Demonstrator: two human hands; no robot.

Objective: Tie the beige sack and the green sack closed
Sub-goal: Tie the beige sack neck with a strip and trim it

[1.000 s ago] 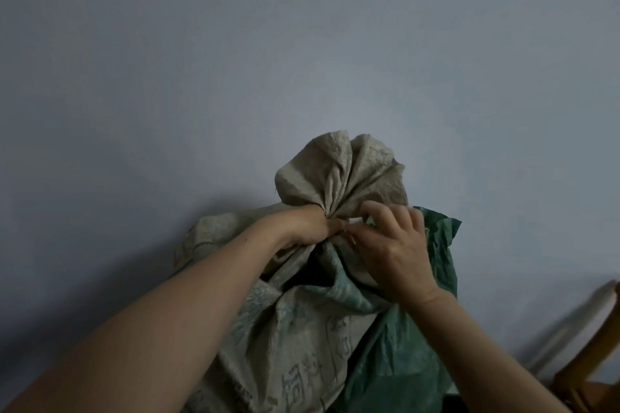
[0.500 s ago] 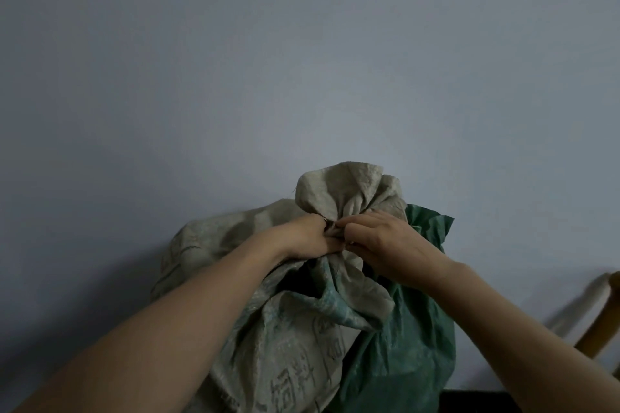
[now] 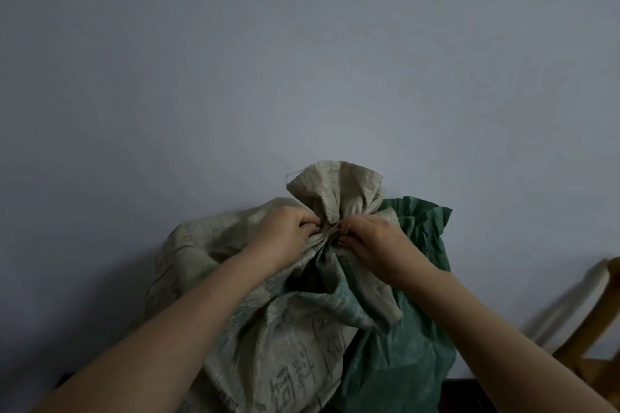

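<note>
The beige sack (image 3: pixel 275 339), woven and printed with dark characters, stands against the wall with its mouth gathered into a bunched neck (image 3: pixel 335 191). My left hand (image 3: pixel 285 231) is closed on the left side of that neck. My right hand (image 3: pixel 372 241) is closed on the right side, fingers pinching at the gathered cloth; a thin tie may lie between the fingers but is too small to tell. The green sack (image 3: pixel 402 345) stands right behind and to the right of the beige one, its crumpled open top (image 3: pixel 426 221) rising past my right hand.
A pale blue-grey wall (image 3: pixel 302 60) fills the background. A wooden chair frame (image 3: pixel 590 345) stands at the lower right edge. A dark floor strip (image 3: pixel 459 396) shows under the sacks.
The fanned top of the beige sack has been squeezed into a smaller bunch. My right hand went from open fingers on the neck to a closed pinch beside my left hand.
</note>
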